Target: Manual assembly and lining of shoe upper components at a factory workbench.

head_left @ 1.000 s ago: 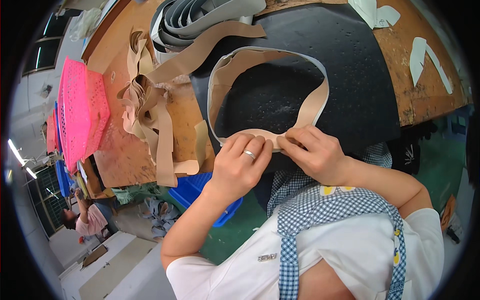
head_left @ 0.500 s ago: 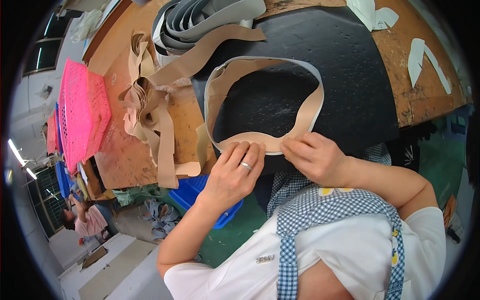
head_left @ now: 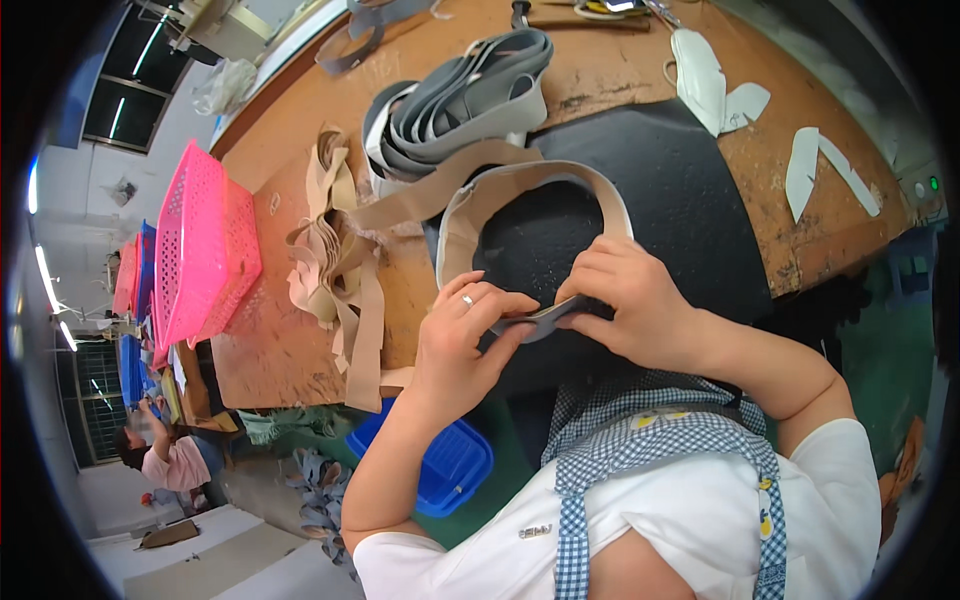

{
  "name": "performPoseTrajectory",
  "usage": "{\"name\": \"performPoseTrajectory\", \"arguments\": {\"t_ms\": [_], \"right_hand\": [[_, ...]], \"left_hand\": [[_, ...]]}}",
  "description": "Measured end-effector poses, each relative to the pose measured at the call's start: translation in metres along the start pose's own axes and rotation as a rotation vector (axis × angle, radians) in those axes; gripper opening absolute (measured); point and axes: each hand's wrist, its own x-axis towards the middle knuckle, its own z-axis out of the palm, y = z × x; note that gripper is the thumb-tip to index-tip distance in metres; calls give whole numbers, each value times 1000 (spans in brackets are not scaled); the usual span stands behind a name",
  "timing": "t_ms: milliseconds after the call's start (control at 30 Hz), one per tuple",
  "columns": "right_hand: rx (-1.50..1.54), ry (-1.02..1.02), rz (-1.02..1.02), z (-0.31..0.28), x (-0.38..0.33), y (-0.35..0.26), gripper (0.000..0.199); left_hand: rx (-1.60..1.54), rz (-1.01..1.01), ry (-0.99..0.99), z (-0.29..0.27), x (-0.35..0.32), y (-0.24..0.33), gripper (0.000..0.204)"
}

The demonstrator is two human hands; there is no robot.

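Note:
A wide band forms a closed loop, beige on the inside with a pale grey outer face. Its far part stands on edge on a black sheet. My left hand pinches the near part between thumb and fingers. Close to its right, my right hand grips the same part, thumb below and fingers above. Between the two hands the band is tilted, so its grey face shows. My fingers cover some of the near edge.
Coiled grey strips and tangled beige strips lie left of the loop on the wooden table. White cut pieces are at the far right. A pink basket stands left, a blue crate below the table, a person farther off.
The band's near part has been raised and tilted, turning its grey face into view. My fingers now pinch it from above and below. The view has shifted, showing more of the table's far side.

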Motion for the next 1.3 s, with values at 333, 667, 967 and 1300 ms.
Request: {"name": "performPoseTrajectory", "arguments": {"t_ms": [333, 667, 967, 1300], "right_hand": [[900, -366, 551, -35, 39, 4, 19], [942, -347, 521, -35, 50, -1, 19], [903, -357, 457, -33, 60, -2, 17], [821, -352, 323, -31, 62, 4, 17]], "left_hand": [[-396, -466, -207, -26, 15, 8, 24], [-666, -478, -204, -24, 18, 8, 20], [-616, -452, -167, -21, 18, 4, 22], [-662, -509, 25, -20, 17, 12, 24]]}}
